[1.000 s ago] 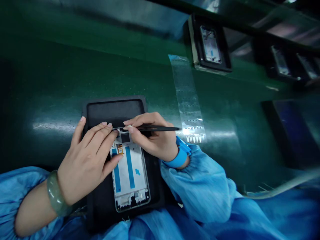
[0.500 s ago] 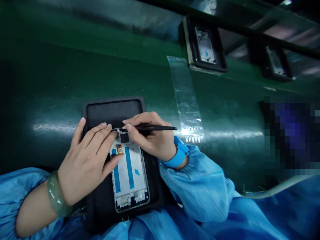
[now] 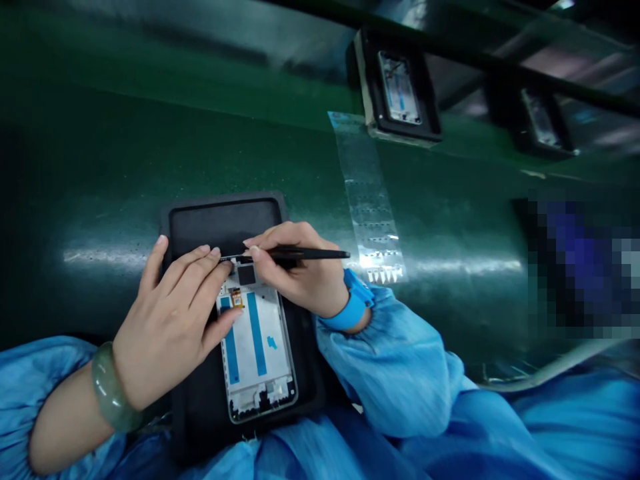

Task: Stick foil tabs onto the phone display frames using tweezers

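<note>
A silvery phone mid-frame (image 3: 273, 320) with blue adhesive strips lies in a black tray (image 3: 226, 220). My left hand (image 3: 167, 327) rests along its upper left side, fingers stretched out and thumb apart, fingertips at the top edge. Beside the thumb, a small orange flex cable (image 3: 237, 299) shows on the frame. Between its thumb and fingers, my right hand (image 3: 305, 273) grips black tweezers (image 3: 323, 253). They lie nearly level, their thin tips pointing left along the frame's top edge by my left fingertips. What the tips touch is too small to make out.
A clear plastic strip (image 3: 365, 183) with small parts lies right of my hands on the green bench (image 3: 115, 153). Further back stands a black tray (image 3: 429, 123) holding another phone frame (image 3: 400, 90). A second similar tray (image 3: 525, 140) is to its right. The far right is pixelated.
The whole view has shifted slightly, so things appear a little further left. Both hands, the tweezers and the phone frame keep the same places relative to one another.
</note>
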Tool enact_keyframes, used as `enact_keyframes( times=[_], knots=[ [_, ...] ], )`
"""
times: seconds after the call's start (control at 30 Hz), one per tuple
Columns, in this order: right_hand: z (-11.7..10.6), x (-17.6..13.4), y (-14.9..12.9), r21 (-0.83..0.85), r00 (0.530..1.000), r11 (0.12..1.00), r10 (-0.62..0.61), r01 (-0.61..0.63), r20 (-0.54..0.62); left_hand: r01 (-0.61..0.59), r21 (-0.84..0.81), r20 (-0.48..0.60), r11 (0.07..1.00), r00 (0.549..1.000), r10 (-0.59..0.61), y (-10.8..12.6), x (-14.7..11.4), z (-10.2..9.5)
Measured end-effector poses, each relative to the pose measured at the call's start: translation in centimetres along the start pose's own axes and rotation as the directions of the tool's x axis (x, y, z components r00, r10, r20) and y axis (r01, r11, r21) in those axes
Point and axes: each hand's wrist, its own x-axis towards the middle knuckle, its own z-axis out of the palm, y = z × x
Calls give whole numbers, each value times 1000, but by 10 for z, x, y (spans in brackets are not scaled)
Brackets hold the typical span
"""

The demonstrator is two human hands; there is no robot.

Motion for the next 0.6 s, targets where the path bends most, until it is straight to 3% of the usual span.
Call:
enact_keyframes(
  times=[0.2, 0.5, 0.6],
  knots=[
    [-1, 1, 6, 27, 1000, 1000, 2, -1, -12, 8, 10, 6, 1000, 1000, -8, 1, 0, 0],
    [0, 7, -4, -155, 964, 956, -232, 251, 128, 16, -7, 1, 1000, 1000, -16, -1, 0, 1],
    [0, 7, -2, -156, 970, 959, -222, 235, 95, 10, 0, -3, 1000, 1000, -10, -1, 0, 2]
  ],
)
